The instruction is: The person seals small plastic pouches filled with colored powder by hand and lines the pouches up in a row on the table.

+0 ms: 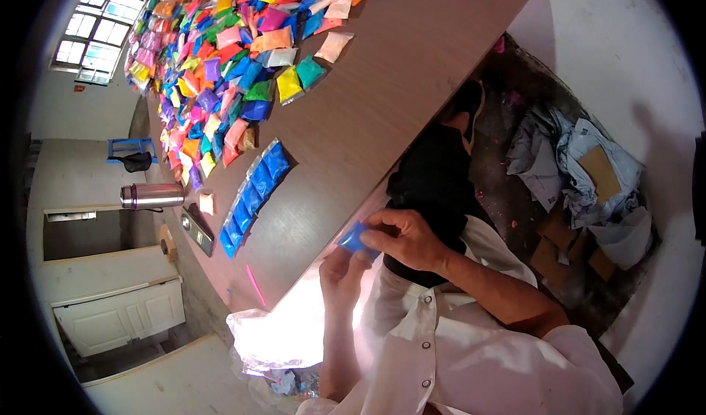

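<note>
A small blue packet (pixel 353 237) is between my two hands, just off the table's edge. My right hand (pixel 403 240) pinches its right side with thumb and fingers. My left hand (pixel 344 268) closes on its lower side, and the fingertips are partly hidden. On the brown table (pixel 331 132), a strip of joined blue packets (pixel 252 197) lies left of my hands. A pink stick (pixel 255 284) rests near the table corner.
Many coloured packets (pixel 213 84) cover the table's far part. A metal flask (pixel 152 195), a dark device (pixel 196 231) and a small pale packet (pixel 207 204) are at the left. Clear plastic (pixel 257 341) hangs by the corner. Grey bags (pixel 540 158) and cardboard (pixel 557 233) lie on the floor.
</note>
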